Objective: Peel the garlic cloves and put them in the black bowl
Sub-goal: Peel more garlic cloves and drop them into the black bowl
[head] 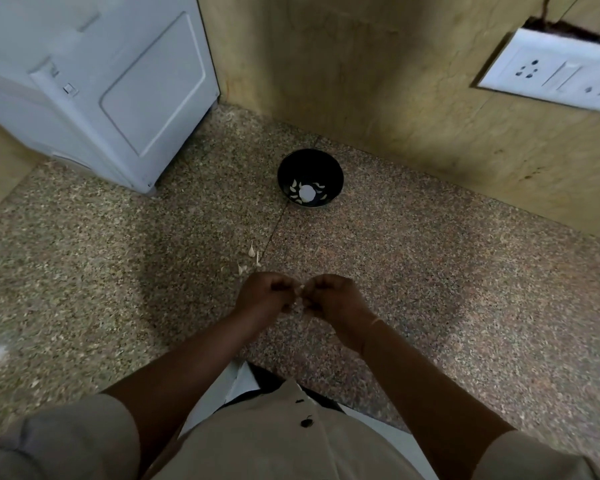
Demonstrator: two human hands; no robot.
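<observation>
Two hands: the left hand [264, 294] and right hand [331, 297] meet knuckle to knuckle over the speckled worktop [413, 271], at 6 o'clock from the black bowl [309, 164].
Finger state: the fingers [279, 281] of both hands are curled in tight. Their tips pinch one small pale garlic clove [301, 289] between them. Most of it is hidden, so I cannot tell how much skin is left on it.
Why held so: one hand probably steadies the clove while the other picks at its skin. Working close to the body likely keeps the scraps away from the bowl.
Arm pose: both forearms reach forward and converge into a narrow V, with the wrists turned slightly inward. Whether the hands touch the worktop is unclear.
Bowl contents: several peeled cloves [294, 192] lie around a round white patch at the bottom that I cannot identify. The bowl stands well apart from the hands, near the wall.
Loose pieces: a few pale garlic bits [252, 251] lie on the worktop just beyond the left hand at 11 o'clock. Whether they are cloves or skins is unclear.
Step, as judged: peeling is mid-way; the drop into the bowl at 12 o'clock comes next.
Surroundings: a white appliance [118, 81] stands at 10 o'clock and a socket plate [555, 74] hangs at 2 o'clock.
</observation>
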